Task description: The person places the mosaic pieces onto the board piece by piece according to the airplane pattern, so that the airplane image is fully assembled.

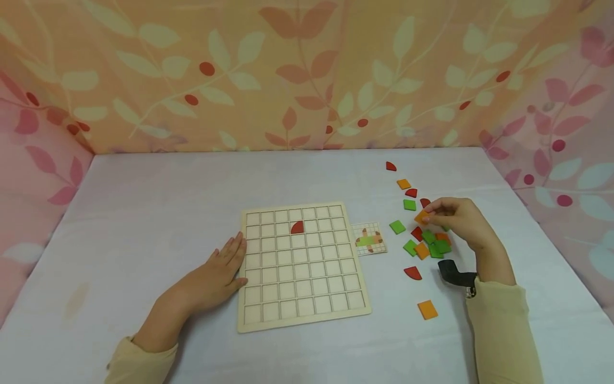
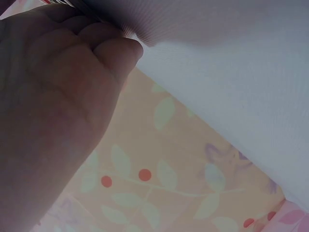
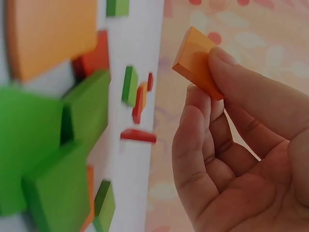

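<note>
My right hand (image 1: 453, 217) pinches an orange square tile (image 3: 197, 59) between thumb and fingers, held above the scattered pieces on the right. My left hand (image 1: 218, 274) lies with fingers extended along the left edge of a wooden grid board (image 1: 303, 320). On the board, one red quarter-circle piece (image 1: 298, 228) sits in a cell of the second row. A small pattern card (image 1: 369, 252) showing a coloured figure rests against the board's right side. In the left wrist view, the left hand (image 2: 53, 92) hides most of what it touches.
Green tiles (image 1: 442, 246) overlap in a loose pile with orange and red pieces. A lone red quarter-circle (image 1: 413, 273) and an orange square (image 1: 428, 310) lie nearer the front. A black strap-like part (image 1: 455, 274) juts from the right wrist. Patterned cloth (image 1: 297, 74) stands behind the white table.
</note>
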Tool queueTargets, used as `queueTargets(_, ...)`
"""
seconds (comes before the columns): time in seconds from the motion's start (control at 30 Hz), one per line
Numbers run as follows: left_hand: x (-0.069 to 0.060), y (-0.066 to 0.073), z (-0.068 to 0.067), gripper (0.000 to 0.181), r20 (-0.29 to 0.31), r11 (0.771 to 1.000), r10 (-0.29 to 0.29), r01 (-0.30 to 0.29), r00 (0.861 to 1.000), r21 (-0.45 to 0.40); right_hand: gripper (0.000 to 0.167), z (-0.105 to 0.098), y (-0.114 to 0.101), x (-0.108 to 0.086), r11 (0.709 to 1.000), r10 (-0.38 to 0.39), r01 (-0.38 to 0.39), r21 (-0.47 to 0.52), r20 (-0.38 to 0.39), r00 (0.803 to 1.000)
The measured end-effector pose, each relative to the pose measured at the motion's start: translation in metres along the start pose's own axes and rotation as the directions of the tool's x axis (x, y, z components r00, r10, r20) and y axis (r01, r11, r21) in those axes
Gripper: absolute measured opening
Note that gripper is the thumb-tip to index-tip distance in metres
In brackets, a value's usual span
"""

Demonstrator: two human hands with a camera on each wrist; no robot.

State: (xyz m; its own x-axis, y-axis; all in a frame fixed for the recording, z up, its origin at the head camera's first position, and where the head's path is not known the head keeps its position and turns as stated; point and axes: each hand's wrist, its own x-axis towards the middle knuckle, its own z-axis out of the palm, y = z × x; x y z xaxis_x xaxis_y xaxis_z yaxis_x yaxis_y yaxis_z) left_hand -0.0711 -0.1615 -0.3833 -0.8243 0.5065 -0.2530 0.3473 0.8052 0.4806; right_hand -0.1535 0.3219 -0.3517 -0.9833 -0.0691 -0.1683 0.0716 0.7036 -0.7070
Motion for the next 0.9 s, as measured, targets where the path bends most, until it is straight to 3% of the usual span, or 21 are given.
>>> queueTargets(0.47, 0.0, 0.0, -0.002, 0.071, 0.03, 0.996, 0.028, -0.026, 0.999, -0.086, 0.028, 0.021, -0.02, -0.003, 0.99, -0.102, 0.095, 0.107, 0.066, 0.993)
queueTargets(0.9, -0.002, -0.004, -0.005, 0.071, 0.024, 0.995, 0.032, -0.03, 0.999, -0.096, 0.016, 0.051, -0.066, 0.012, 0.974, -0.203, 0.186, 0.126, 0.138, 0.969)
